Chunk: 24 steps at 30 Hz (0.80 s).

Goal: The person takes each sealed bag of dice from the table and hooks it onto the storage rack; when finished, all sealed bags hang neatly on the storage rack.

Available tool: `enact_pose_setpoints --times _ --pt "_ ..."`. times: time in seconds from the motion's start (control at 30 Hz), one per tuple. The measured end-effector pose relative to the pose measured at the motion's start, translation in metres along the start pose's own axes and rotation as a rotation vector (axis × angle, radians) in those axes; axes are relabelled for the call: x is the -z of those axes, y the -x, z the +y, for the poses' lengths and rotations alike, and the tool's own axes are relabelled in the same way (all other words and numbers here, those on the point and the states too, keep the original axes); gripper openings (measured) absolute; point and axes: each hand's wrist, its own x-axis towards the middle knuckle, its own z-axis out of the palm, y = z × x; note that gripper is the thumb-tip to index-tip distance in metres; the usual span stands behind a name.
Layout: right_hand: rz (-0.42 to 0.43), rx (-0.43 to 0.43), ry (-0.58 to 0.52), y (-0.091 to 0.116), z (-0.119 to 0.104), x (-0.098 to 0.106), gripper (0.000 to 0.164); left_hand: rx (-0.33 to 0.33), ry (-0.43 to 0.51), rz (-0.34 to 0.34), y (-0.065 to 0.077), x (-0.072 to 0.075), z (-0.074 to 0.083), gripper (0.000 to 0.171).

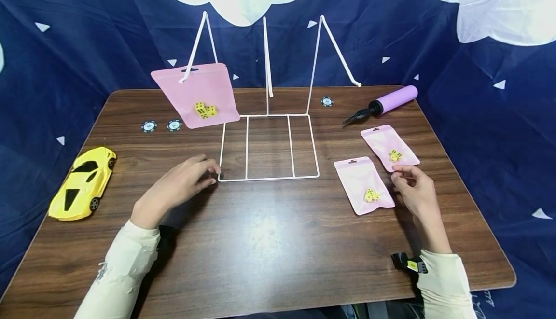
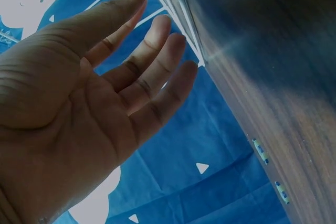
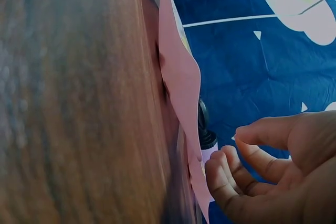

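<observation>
My left hand (image 1: 184, 179) is at the left front corner of a white wire display rack (image 1: 269, 179), its fingers loosely bent with nothing held. A pink zip bag (image 1: 213, 85) with yellow dice (image 1: 205, 110) showing through hangs from the rack's left hook. On the right of the table lie two more pink bags of dice, a nearer one (image 1: 354, 179) and a farther one (image 1: 382, 141). Beside the farther bag's near edge is my right hand (image 1: 414, 191). In the right wrist view its thumb and fingers (image 3: 220, 182) are bent and apart, close to a pink bag (image 3: 178, 77).
A yellow toy car (image 1: 84, 184) stands at the left edge. Poker chips lie behind, two at left, including one chip (image 1: 149, 126), and another (image 1: 327, 101) right of the rack. A purple hand pump (image 1: 397, 99) lies back right, before a blue cloth backdrop (image 1: 369, 0).
</observation>
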Motion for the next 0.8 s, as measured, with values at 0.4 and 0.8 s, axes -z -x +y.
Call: enact_pose_setpoints --times 0.4,0.8 --pt "-0.112 0.018 0.094 0.002 0.005 0.0 0.033 0.035 -0.002 -0.016 -0.002 -0.008 -0.002 0.018" --pt "-0.152 0.065 0.159 0.0 0.008 -0.002 0.032 0.078 -0.017 -0.046 -0.005 -0.011 -0.005 0.017"
